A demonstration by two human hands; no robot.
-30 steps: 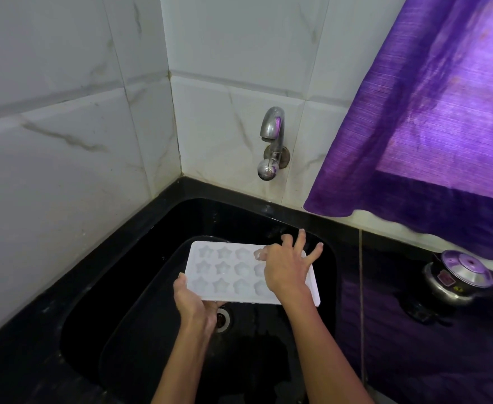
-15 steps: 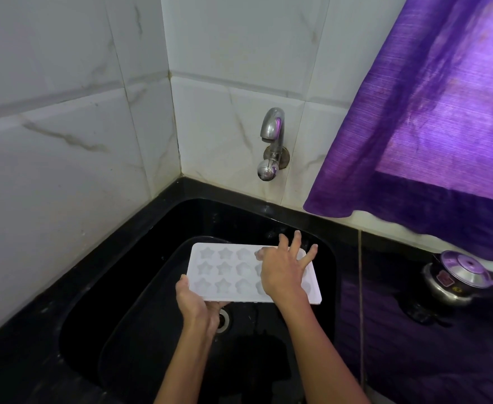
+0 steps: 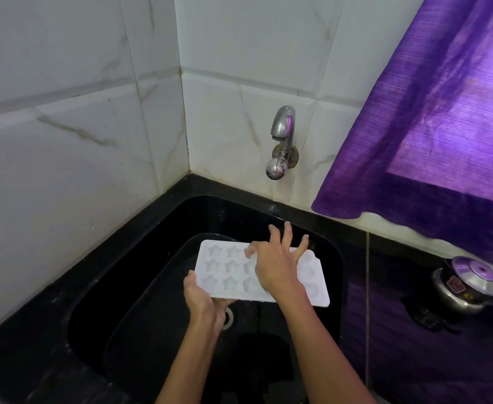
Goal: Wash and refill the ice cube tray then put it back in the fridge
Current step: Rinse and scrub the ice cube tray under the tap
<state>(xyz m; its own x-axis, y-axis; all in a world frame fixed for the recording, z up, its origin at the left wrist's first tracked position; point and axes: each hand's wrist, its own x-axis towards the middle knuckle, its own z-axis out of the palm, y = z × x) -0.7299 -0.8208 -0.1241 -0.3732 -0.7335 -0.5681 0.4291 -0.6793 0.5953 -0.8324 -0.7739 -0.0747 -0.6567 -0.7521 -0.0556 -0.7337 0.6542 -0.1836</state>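
A white ice cube tray [image 3: 227, 269] with star-shaped and round moulds is held level over the black sink [image 3: 140, 275]. My left hand [image 3: 203, 301] grips its near left edge, thumb on top and fingers underneath. My right hand [image 3: 277, 265] lies on top of the tray's middle with fingers spread, covering several moulds. A steel tap [image 3: 281, 141] sticks out of the tiled wall above the sink; no water runs from it.
White marble-look tiles form the corner behind the sink. A purple curtain [image 3: 431, 126] hangs at the right. A steel pressure cooker [image 3: 469, 284] stands on the black counter to the right. The sink drain [image 3: 228, 317] shows under the tray.
My right hand has slid a little to the left across the tray top, fingers still spread. The tray and my left hand have stayed almost in place.
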